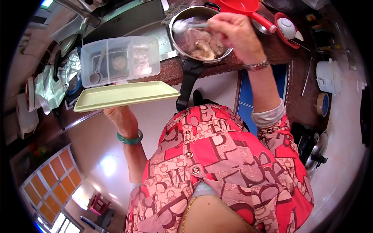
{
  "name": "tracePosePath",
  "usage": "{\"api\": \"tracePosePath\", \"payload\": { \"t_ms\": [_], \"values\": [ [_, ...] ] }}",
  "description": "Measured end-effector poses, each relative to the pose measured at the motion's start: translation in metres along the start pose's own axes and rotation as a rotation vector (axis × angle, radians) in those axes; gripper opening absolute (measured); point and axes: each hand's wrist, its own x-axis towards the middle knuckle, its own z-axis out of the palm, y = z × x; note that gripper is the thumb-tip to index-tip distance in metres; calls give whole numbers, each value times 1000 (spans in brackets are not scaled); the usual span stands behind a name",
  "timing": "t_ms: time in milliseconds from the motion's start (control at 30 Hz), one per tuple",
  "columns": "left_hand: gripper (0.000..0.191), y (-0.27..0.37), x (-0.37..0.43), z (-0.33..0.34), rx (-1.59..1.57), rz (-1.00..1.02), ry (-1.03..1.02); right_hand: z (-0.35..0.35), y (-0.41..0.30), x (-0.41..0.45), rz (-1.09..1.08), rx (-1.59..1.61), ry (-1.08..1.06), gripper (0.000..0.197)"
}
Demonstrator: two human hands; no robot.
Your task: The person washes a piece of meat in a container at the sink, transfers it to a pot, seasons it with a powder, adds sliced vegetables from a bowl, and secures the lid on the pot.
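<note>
My right hand (236, 36) pinches the handle of a small clear spoon (199, 25) above a metal pressure cooker pot (215, 61). White granules (180, 26) are heaped on the spoon's bowl. Pieces of pale meat (198, 39) lie inside the pot, and its long black handle (189, 75) points towards me. My left hand (123, 118) grips a pale green lid (128, 94) from below, its fingers mostly hidden. Just beyond the lid is a clear plastic seasoning box (121, 81). Its left compartment holds another small spoon (97, 70); white granules (142, 59) lie in the right one.
A steel sink (140, 21) with a faucet (77, 11) lies behind the box. Right of the pot are a red strainer (242, 5), a red basin with a white bowl (286, 28), and a white electric cooker (326, 77). Crumpled foil packaging (49, 87) sits at left.
</note>
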Motion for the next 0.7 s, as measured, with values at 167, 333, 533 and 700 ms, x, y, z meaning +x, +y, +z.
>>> {"api": "tracePosePath", "payload": {
  "t_ms": [167, 333, 533, 700],
  "values": [
    [18, -1, 5, -2, -63, -33, -45, -34, 12, 1, -112, -198, 165, 14],
    [18, -1, 6, 3, -50, -69, -39, -33, 32, 15, -153, -332, 231, 14],
    [20, -3, 6, 2, -59, -40, -31, -38, 33, 21, -113, -227, 227, 13],
    [20, -3, 6, -2, -78, -52, -51, -49, 27, 13, -134, -274, 276, 14]
  ]
}}
